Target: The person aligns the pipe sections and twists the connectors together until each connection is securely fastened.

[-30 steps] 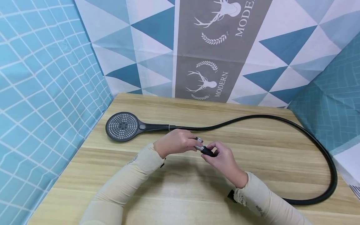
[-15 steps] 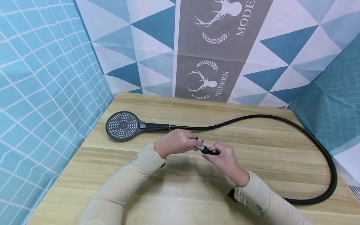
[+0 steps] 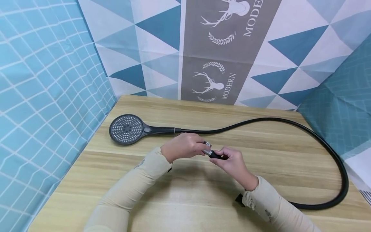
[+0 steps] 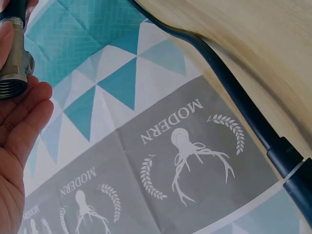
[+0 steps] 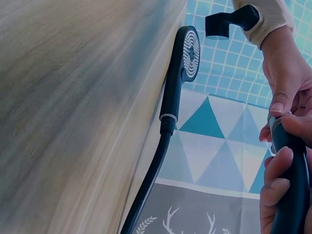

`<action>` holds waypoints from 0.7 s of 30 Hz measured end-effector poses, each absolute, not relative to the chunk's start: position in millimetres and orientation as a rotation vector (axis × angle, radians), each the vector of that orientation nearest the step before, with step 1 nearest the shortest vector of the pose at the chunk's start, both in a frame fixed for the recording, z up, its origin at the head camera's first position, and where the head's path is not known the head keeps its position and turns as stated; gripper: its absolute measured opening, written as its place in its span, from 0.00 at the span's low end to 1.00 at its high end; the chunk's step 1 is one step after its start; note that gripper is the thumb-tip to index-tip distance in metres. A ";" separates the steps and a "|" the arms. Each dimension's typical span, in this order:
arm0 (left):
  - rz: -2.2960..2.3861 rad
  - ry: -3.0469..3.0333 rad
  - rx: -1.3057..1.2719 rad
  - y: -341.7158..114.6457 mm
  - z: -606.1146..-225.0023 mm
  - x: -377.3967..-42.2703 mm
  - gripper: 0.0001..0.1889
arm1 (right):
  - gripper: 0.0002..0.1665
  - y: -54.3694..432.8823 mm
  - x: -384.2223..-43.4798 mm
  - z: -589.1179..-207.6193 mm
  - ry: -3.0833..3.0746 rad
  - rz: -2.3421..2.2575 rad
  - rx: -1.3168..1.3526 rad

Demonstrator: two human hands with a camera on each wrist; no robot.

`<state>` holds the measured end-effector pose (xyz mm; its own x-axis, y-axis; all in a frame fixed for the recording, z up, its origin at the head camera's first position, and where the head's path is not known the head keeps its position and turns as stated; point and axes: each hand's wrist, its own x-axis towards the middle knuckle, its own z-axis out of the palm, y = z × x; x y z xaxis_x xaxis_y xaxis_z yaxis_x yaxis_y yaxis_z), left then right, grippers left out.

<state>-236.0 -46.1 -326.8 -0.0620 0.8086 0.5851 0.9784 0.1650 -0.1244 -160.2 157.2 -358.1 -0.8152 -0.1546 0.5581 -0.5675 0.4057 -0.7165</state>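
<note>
Over the table's middle, my left hand (image 3: pixel 185 146) pinches a silvery metal fitting (image 4: pixel 17 61) between thumb and fingers. The left wrist view shows the fitting's threaded open end and a small knob on its side. My right hand (image 3: pixel 232 161) grips the black hose end (image 3: pixel 215 155), its thumb and fingers curled round it. In the right wrist view the black hose end (image 5: pixel 291 185) meets the fitting between both hands. A dark grey hand shower (image 3: pixel 127 129) with a round nozzle face lies at the back left, a black hose (image 3: pixel 269 119) joined to its handle.
The hose loops round the right side of the wooden table (image 3: pixel 179 206) and passes under the right sleeve (image 3: pixel 269 203). A tiled-pattern sheet (image 3: pixel 43 80) borders the left. Behind stands a patterned backdrop (image 3: pixel 156 42). A white striped item (image 3: pixel 360 167) sits at the right edge.
Both hands have shifted slightly to the right together with the fitting and hose end. Their holds look the same, and the hand shower stays in place.
</note>
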 end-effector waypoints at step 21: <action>-0.413 -1.936 -1.725 -42.3 -318.8 -237.5 0.09 | 0.11 159.7 -159.4 -355.1 -2.291 1.507 0.577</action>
